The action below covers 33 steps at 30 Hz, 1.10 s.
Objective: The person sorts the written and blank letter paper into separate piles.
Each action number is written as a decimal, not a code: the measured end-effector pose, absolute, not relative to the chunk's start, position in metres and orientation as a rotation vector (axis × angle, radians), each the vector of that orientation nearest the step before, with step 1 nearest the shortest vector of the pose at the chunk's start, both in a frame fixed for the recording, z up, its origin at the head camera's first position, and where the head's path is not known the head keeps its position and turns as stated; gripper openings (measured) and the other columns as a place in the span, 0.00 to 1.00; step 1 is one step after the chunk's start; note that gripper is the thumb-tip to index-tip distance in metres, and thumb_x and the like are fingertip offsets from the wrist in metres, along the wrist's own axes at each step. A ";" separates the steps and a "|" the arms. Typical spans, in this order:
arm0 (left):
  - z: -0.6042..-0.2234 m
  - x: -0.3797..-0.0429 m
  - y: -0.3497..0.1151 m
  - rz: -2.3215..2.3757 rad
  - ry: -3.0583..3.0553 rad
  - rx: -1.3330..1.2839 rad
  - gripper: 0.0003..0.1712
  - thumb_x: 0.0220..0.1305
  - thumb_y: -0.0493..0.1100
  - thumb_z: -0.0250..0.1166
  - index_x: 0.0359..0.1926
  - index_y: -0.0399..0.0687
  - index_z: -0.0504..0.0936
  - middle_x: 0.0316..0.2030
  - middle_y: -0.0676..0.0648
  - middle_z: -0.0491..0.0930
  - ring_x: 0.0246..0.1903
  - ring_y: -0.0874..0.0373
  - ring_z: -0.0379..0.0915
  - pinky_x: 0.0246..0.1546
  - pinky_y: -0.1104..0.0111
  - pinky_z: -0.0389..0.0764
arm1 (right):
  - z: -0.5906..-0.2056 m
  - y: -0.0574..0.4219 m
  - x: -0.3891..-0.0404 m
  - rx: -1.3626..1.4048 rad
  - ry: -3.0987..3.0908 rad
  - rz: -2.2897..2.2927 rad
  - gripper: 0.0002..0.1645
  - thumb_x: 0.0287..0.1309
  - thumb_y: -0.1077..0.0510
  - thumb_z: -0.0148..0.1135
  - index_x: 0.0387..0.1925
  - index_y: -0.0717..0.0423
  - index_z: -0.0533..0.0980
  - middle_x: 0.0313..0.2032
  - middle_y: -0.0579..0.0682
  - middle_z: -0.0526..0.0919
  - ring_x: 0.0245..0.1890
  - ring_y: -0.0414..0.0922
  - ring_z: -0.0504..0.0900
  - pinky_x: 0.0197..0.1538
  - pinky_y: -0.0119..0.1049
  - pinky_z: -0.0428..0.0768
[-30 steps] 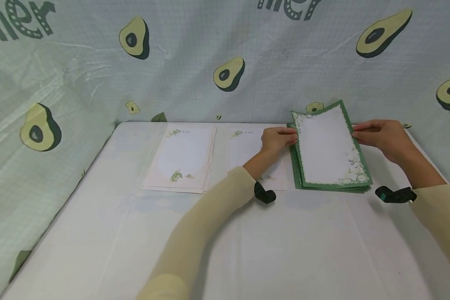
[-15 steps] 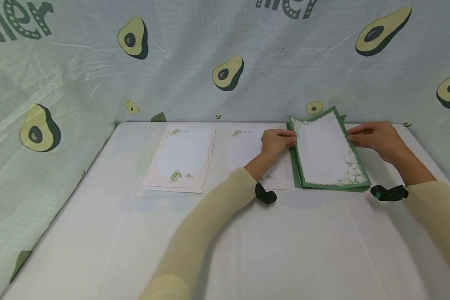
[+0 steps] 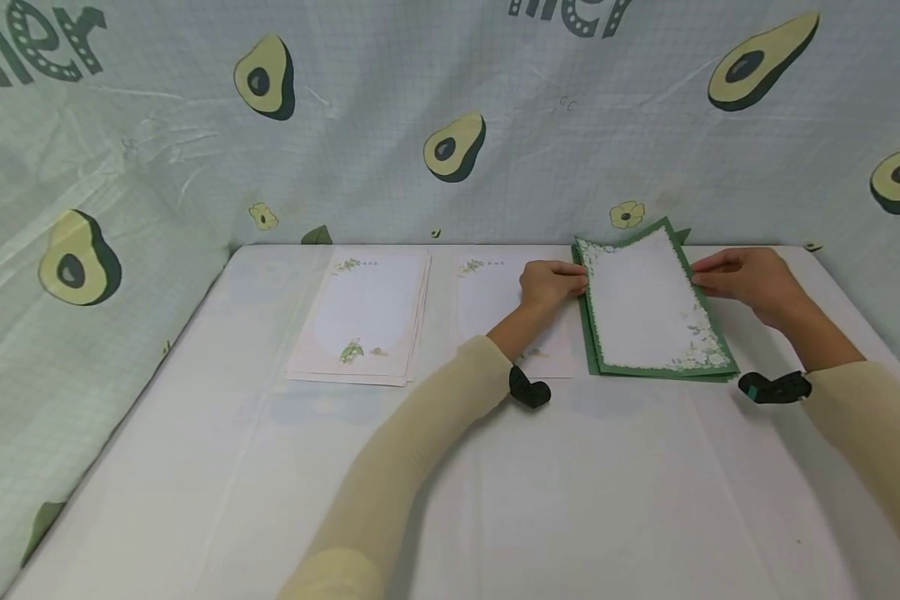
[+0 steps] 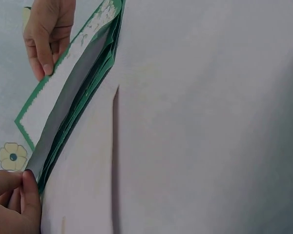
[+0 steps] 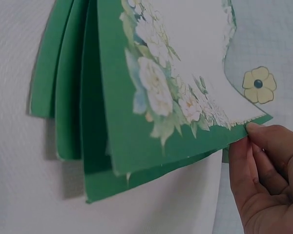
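Note:
Green-bordered sheets of paper with a white flower print form a stack at the back right of the table; the top sheet (image 3: 645, 300) bows up along its far end. My left hand (image 3: 551, 285) pinches the left edge of the sheets, thumb against fingers, as the left wrist view also shows at close range. On the other side my right hand (image 3: 753, 279) pinches the right edge of the top sheet between thumb and fingers. Seen from the right wrist, several green sheets (image 5: 71, 97) fan apart below the top one, their lower corners spread.
Left of centre lies a stack of pale pink sheets (image 3: 360, 321) with a leaf print. A second pale pink sheet (image 3: 483, 292) lies partly behind my left forearm. The white table (image 3: 570, 500) ends at an avocado-print cloth (image 3: 375, 125) hanging behind.
The top green sheet has come down and shifted slightly left, closer over the stack. My right hand has moved left and a little lower with it; my left hand has shifted slightly left.

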<state>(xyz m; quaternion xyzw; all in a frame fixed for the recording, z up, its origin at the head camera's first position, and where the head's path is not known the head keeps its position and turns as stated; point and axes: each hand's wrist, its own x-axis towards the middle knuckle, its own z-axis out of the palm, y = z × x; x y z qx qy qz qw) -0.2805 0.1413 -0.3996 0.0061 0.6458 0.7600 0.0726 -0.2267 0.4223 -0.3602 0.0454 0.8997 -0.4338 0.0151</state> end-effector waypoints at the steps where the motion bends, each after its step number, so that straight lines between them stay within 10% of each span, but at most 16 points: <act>1: -0.399 -0.280 0.141 2.279 1.943 0.022 0.07 0.57 0.22 0.70 0.37 0.29 0.89 0.35 0.39 0.87 0.39 0.40 0.87 0.35 0.66 0.89 | -0.361 0.423 -0.227 0.144 2.801 -1.344 0.30 0.69 0.54 0.66 0.61 0.74 0.71 0.32 0.25 0.80 0.34 0.25 0.83 0.44 0.25 0.85; 33: -0.394 -0.276 0.140 2.019 2.208 0.114 0.05 0.59 0.28 0.72 0.38 0.34 0.90 0.36 0.41 0.88 0.33 0.53 0.87 0.30 0.75 0.85 | -0.378 0.425 -0.230 0.207 2.827 -1.272 0.31 0.69 0.51 0.66 0.61 0.72 0.73 0.39 0.36 0.81 0.33 0.22 0.81 0.40 0.21 0.84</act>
